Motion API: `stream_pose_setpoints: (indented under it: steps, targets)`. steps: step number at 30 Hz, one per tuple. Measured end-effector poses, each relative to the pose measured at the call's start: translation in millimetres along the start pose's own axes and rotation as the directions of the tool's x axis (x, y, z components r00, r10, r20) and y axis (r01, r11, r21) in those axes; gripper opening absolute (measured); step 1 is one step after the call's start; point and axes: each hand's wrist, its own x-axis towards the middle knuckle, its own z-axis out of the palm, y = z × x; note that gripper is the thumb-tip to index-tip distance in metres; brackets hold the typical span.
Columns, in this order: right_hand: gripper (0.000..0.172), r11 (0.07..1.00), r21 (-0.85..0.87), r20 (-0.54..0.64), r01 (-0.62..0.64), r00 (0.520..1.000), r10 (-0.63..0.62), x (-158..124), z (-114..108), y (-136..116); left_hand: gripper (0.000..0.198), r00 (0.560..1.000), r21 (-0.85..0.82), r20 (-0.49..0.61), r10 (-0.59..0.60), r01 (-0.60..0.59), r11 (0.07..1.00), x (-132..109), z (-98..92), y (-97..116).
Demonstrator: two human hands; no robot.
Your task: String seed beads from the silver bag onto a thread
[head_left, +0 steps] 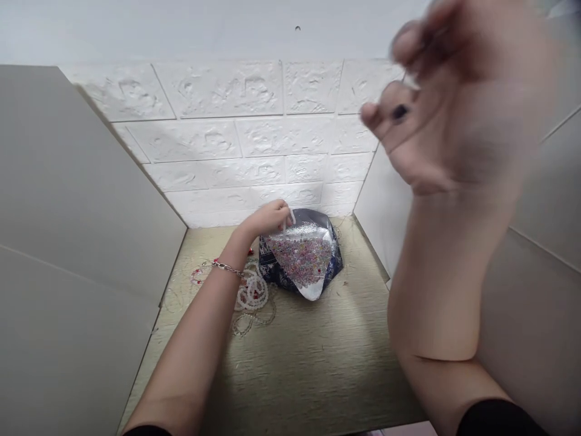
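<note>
At the back left rim of a dark blue patterned bag (334,266), my left hand (272,217) is closed with the fingers bent down. A thin white strand curves out beside its fingertips; it is too small to tell whether the fingers grip it. Many small multicoloured beads (302,257) lie on the bag's silvery lining. High on the right, close to the camera, my right hand (454,109) is raised, palm side showing, fingers curled in. Motion blurs it, and what its fingertips hold cannot be made out. A small dark spot shows at its fingers.
White bead strings (252,293) lie coiled left of the bag, with clear and reddish strands around them on the wooden table (313,363). Pale panels stand at the left (82,242) and right, and a white brick-patterned wall (218,133) closes off the back.
</note>
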Motion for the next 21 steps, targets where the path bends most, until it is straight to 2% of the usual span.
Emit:
stream_pose_setpoints:
  steps: [1,3,6,9,11,13,15,17,19,21]
  targets:
    - [0.023,0.999,0.045,0.014,0.030,0.999,-0.030,6.0,4.0,5.4,0.019,1.000,-0.028,-0.027,0.004,-0.005,1.000,-1.3,-5.5,1.7]
    - [0.019,0.999,0.034,0.039,-0.014,0.999,0.013,14.4,9.2,18.1,0.015,0.996,-0.065,-0.089,0.008,-0.014,0.998,-4.5,-17.0,6.2]
    - [0.018,0.977,-0.138,0.025,-0.161,0.986,0.165,17.2,12.3,38.5,0.011,0.981,-0.107,-0.193,0.004,-0.025,0.994,-9.9,-34.9,14.3]
    - [0.017,0.918,-0.296,-0.002,-0.263,0.961,0.275,11.3,13.6,59.2,0.009,0.962,-0.150,-0.273,0.006,-0.048,0.988,-14.4,-49.6,21.5]
    - [0.017,0.878,-0.374,0.035,-0.299,0.941,0.335,5.0,13.6,74.0,0.009,0.951,-0.146,-0.308,0.018,-0.066,0.987,-16.4,-55.8,25.3]
    - [0.015,0.808,-0.491,0.129,-0.324,0.891,0.436,-1.8,12.2,88.5,0.011,0.944,-0.129,-0.329,0.035,-0.082,0.988,-18.0,-59.2,28.6]
    - [0.009,0.694,-0.651,0.247,-0.306,0.780,0.575,-8.5,9.1,100.9,0.011,0.940,-0.119,-0.337,0.046,-0.091,0.989,-19.6,-60.5,32.1]
    - [0.021,0.600,-0.770,0.318,-0.216,0.686,0.654,-14.5,4.8,109.7,0.012,0.941,-0.123,-0.336,0.043,-0.089,0.988,-21.2,-61.0,35.9]
    - [0.037,0.544,-0.829,0.330,-0.130,0.672,0.663,-18.9,0.3,114.5,0.012,0.942,-0.141,-0.334,0.038,-0.090,0.986,-22.5,-61.6,39.8]
    - [0.045,0.495,-0.865,0.302,-0.084,0.701,0.646,-21.0,-3.3,115.6,0.011,0.940,-0.169,-0.341,0.030,-0.093,0.981,-23.3,-62.4,43.8]
